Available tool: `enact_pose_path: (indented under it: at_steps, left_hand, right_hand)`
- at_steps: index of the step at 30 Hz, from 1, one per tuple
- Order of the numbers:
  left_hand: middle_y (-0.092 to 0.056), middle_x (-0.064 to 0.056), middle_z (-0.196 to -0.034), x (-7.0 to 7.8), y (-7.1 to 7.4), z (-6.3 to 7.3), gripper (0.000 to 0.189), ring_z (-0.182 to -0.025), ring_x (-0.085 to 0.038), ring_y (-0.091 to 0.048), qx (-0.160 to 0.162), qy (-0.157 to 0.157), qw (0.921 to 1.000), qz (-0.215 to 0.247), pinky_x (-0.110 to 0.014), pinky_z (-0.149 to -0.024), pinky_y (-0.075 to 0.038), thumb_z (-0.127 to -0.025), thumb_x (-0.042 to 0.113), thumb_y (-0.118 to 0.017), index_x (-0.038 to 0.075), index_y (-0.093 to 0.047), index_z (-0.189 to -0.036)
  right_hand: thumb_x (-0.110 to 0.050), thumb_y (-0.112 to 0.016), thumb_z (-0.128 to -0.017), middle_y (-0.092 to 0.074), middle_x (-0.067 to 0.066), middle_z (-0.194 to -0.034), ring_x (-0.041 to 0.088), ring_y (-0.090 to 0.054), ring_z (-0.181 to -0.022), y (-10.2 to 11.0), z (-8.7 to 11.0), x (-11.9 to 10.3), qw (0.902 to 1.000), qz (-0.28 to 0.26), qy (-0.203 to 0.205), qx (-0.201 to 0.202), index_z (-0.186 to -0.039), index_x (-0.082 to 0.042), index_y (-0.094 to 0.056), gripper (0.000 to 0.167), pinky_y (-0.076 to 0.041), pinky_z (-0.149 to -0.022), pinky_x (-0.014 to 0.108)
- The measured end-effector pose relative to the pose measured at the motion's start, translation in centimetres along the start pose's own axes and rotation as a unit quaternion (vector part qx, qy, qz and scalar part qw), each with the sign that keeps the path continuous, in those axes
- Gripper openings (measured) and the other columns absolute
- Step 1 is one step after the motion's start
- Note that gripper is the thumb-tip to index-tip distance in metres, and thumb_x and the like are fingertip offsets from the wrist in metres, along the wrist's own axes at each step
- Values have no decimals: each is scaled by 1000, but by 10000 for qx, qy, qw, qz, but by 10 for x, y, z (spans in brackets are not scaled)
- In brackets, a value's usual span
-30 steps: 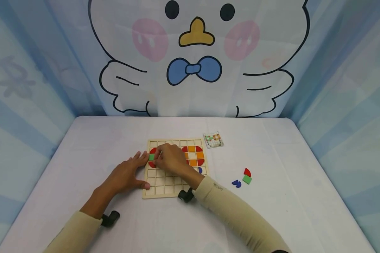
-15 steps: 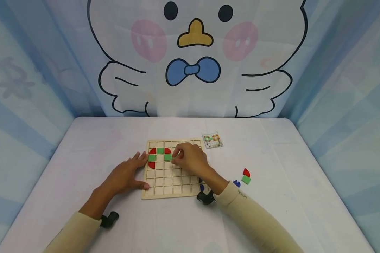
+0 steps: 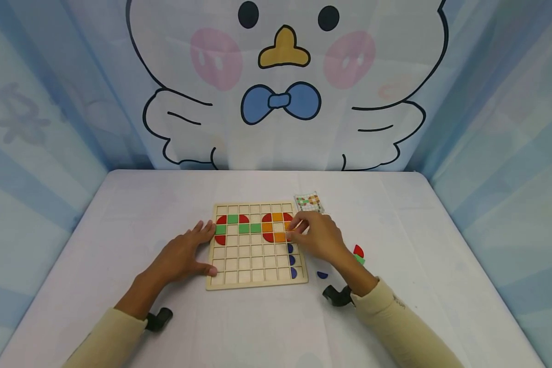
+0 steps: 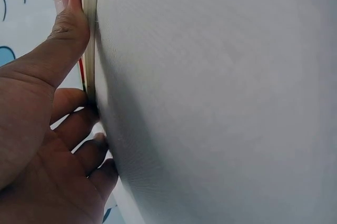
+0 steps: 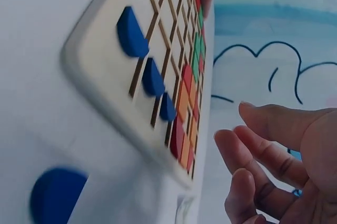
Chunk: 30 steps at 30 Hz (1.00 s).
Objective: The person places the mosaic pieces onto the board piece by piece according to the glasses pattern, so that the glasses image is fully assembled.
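The square wooden grid board (image 3: 236, 278) lies flat on the table. My left hand (image 3: 184, 255) rests along its left edge, fingers spread and thumb on the rim; the left wrist view shows the thumb (image 4: 71, 29) over the edge. My right hand (image 3: 319, 237) hovers at the board's right side, thumb and fingers slightly bent and apart, nothing between them in the right wrist view. On the board, red and green tiles (image 3: 256, 228) form a pattern at left, and red and orange tiles (image 3: 279, 237) a ring at right, partly hidden by my fingers. Three blue half-round pieces (image 3: 290, 248) run down the right column.
Right of the board lie a loose blue half-round piece (image 3: 322, 275), a red quarter-round piece (image 3: 359, 251) and a partly hidden green square (image 3: 360, 259). A small pattern card (image 3: 307, 201) sits at the board's far right corner. Printed curtains enclose the table.
My right hand has moved rightward across the board, from the left pattern to the right edge. Another green tile now shows beside the left pattern. My left hand stays put.
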State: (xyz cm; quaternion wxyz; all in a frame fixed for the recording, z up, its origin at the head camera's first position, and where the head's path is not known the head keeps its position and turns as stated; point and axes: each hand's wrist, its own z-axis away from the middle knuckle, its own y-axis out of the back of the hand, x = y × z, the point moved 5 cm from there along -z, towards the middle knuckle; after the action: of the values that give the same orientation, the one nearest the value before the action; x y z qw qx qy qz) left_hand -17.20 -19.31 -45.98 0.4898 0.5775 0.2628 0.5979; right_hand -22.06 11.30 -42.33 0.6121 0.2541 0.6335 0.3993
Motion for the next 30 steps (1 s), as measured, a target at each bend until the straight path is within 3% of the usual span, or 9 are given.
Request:
enact_pose_path:
  at_steps: [12, 18, 30]
  left_hand:
    - [-27, -22, -173, 0, 1, 1, 119, -159, -52, -27, -59, -57, 9999, 60, -71, -126, -29, -74, 45, -95, 6, -29, -167]
    - [-26, -22, -174, -1, 1, -1, 119, -159, -53, -27, -62, -12, 10000, 46, -70, -126, -29, -75, 45, -95, 7, -29, -167]
    - [-26, -22, -174, -2, -1, -2, 119, -158, -53, -28, -31, 12, 10000, 40, -70, -126, -29, -75, 45, -95, 8, -29, -167]
  right_hand:
    - [-26, -83, -93, -73, 1, -88, 20, -59, -73, 37, 24, 53, 9988, 27, -449, 199, -106, -19, -79, 15, -46, -59, 30]
    - [-22, -82, -94, -77, 5, -94, 20, -58, -72, 54, 36, 79, 9984, 81, -465, 297, -108, -16, -80, 15, -46, -58, 30]
    - [-8, -81, -91, -73, 0, -91, 20, -53, -77, 69, 57, 119, 9992, 273, -221, -186, -108, -19, -83, 20, -43, -65, 29]
